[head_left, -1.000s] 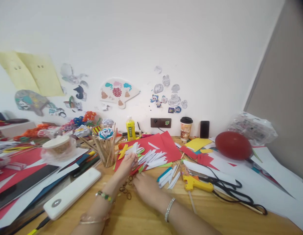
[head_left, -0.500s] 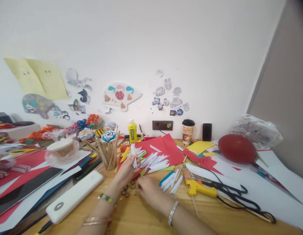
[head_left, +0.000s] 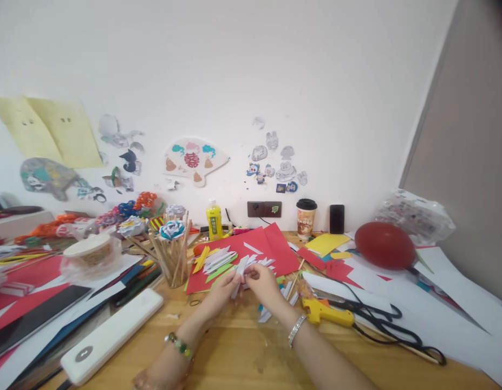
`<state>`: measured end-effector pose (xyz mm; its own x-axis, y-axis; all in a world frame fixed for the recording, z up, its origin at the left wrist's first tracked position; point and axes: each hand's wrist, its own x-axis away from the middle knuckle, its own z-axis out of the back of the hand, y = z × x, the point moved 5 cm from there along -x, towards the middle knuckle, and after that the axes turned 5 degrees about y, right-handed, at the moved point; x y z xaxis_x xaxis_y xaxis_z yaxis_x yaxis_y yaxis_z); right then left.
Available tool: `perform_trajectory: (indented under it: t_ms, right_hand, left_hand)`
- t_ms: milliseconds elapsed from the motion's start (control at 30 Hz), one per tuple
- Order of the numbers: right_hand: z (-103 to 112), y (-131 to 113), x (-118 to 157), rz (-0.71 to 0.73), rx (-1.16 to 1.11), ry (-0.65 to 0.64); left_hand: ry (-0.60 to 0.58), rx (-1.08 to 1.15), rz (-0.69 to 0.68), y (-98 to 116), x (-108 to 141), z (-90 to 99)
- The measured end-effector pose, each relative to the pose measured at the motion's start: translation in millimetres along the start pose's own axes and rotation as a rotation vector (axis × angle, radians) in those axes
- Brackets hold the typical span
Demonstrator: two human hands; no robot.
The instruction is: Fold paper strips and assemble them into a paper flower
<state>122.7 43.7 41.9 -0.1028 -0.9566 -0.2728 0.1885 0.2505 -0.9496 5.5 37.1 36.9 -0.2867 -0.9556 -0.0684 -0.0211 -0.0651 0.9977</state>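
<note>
- Lying at the near left of the desk point(head_left: 222, 360), a white oblong device point(head_left: 112, 337) sits beside sheets of paper and a dark flat device point(head_left: 41, 318).
- Next along, a clear pot of wooden sticks point(head_left: 172, 265) stands with a blue-and-white paper flower point(head_left: 172, 230) at its top.
- One small dark loop point(head_left: 194, 303) rests on bare wood, near the left wrist.
- Now the left hand point(head_left: 225, 288): its fingers are closed round some folded white paper point(head_left: 240, 268), which is held up in front of the red sheets point(head_left: 283, 250).
- Just beside it, the right hand point(head_left: 262, 277) has its fingertips drawn in against that same paper; whether they grip it or something thin on it, I cannot tell from where I stand.
- My reading of the step: both hands are working one piece, or a few together. The next move calls for a light, steady pinch, since thin paper slips and creases.
- Further right come a yellow glue gun point(head_left: 327, 313), black-handled scissors point(head_left: 391, 323) and a red balloon point(head_left: 384, 245).
</note>
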Motion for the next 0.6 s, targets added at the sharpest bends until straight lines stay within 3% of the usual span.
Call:
perform_trajectory:
  t_ms: [267, 400, 533, 600]
  right_hand:
    - [-1.7, -9.9, 5.0, 0.054, 0.203, -0.008]
    - [5.5, -21.2, 9.1, 0.087, 0.386, 0.033]
    - [23.4, -33.4, 6.6, 0.235, 0.562, 0.117]
    - [31.1, -37.1, 3.0, 0.263, 0.491, 0.139]
  left_hand:
    - [0.079, 0.160, 0.045, 0.8, 3.7, -1.7]
    - [-0.010, 0.278, 0.068, 3.3, 8.2, -11.6]
    - [-0.113, 0.394, 0.051, 11.8, 14.0, -18.5]
    - [-0.122, 0.431, 0.033, 16.8, 15.7, -18.0]
